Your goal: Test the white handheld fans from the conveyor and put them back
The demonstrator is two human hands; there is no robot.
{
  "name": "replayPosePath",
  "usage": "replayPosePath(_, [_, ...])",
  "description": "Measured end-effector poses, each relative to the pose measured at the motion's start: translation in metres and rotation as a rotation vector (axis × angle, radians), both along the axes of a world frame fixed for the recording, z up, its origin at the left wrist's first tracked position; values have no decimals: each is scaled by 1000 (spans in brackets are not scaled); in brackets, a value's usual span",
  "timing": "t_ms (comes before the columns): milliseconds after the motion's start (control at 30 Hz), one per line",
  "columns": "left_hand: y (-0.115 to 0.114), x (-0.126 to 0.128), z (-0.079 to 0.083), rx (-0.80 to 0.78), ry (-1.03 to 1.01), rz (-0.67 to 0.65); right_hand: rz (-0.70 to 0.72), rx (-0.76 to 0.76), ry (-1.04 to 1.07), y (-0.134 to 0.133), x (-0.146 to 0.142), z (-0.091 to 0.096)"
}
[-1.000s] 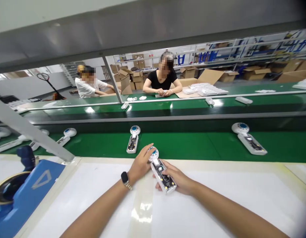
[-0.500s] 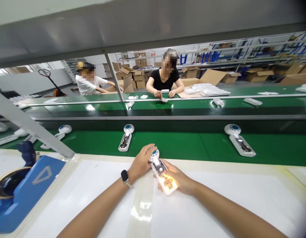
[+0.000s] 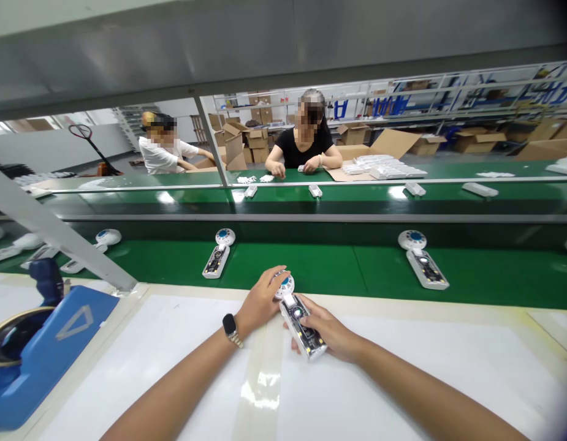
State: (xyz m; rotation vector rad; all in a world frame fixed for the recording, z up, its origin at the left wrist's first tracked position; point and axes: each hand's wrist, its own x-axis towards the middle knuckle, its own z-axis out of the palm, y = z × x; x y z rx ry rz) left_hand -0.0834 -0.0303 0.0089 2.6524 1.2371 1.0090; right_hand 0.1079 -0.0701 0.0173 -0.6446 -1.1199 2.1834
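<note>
A white handheld device [image 3: 299, 324] with an exposed circuit board and a round blue-and-white head sits just above the white work mat. My left hand [image 3: 261, 300] wraps the round head from the left, and its fingers cover part of that head. My right hand [image 3: 331, 327] grips the device's body from the right, with the fingers behind the body and partly hidden. A wristwatch [image 3: 230, 327] is on my left wrist. Both hands stay close together at the mat's far edge.
Similar devices [image 3: 217, 258] lie on the green conveyor belt [image 3: 292, 260] just beyond the white work mat [image 3: 149, 380]. A blue fixture [image 3: 48, 349] stands at the left, under a diagonal metal strut [image 3: 48, 229]. Two co-workers [image 3: 306, 144] sit beyond a second belt.
The devices on the near belt have moved left, and the white parts on the far belt have moved right. The bright glow on the held device has gone. My hands stay nearly still.
</note>
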Motion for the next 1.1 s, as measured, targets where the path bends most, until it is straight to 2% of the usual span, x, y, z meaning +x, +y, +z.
replayPosePath(367, [0,-1,-2,-58,-17,3,32,-21,46,2,1,-2])
replayPosePath(1100, [0,1,-1,-4,13,4,74,52,103,2,4,-7])
